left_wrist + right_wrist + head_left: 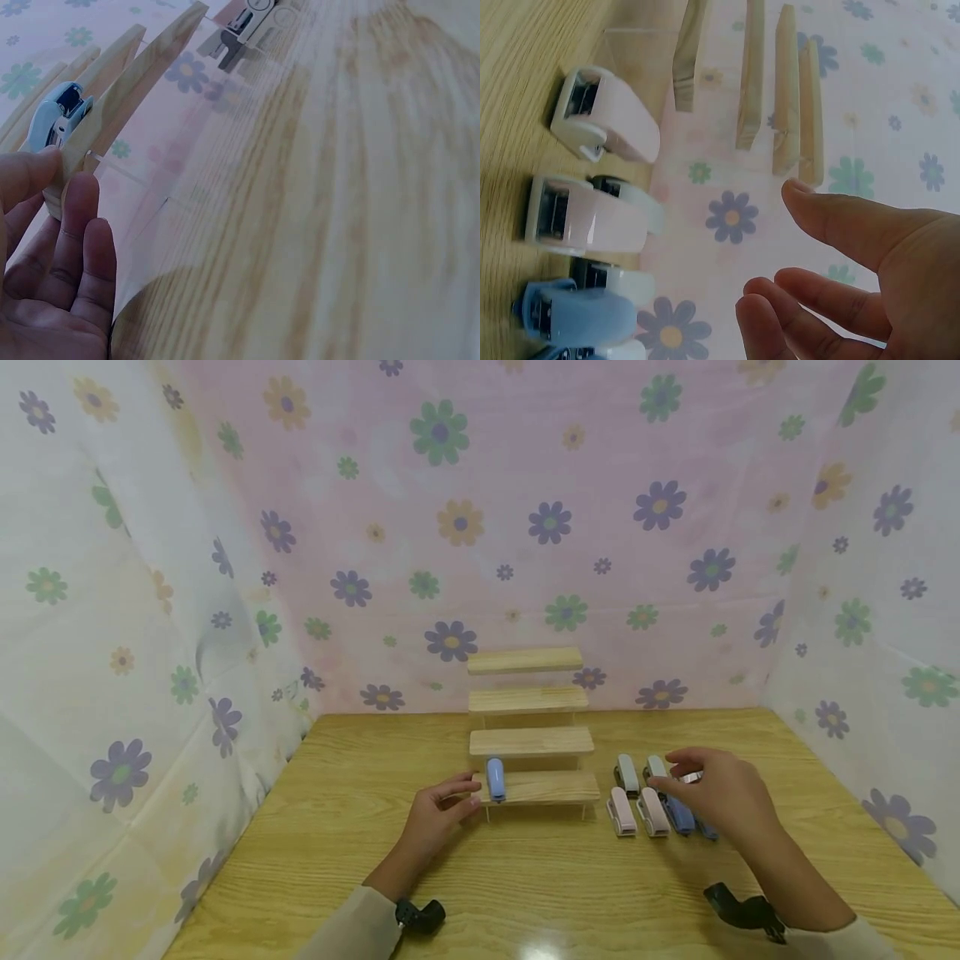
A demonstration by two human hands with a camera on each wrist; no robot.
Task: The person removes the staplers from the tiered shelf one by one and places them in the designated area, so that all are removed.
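A light-blue mini stapler [496, 779] lies near the left end of the lowest board of a stepped wooden display shelf [551, 787]. My left hand [442, 814] is at that end; in the left wrist view its thumb and fingers pinch the board's end beside the stapler [51, 120]. My right hand [716, 793] hovers over a cluster of staplers with nothing in its bent, parted fingers. In that cluster are two pink staplers [621, 812], blue ones [680, 816] and pale ones [627, 774] behind. The hand partly hides those at the right.
Three higher boards [531, 742] of the shelf rise in steps toward the flowered cloth backdrop [510, 543]. Clear supports hold up the boards. The wood-grain table [360, 760] extends to cloth walls on both sides. A black wrist camera mount [742, 910] sits on each forearm.
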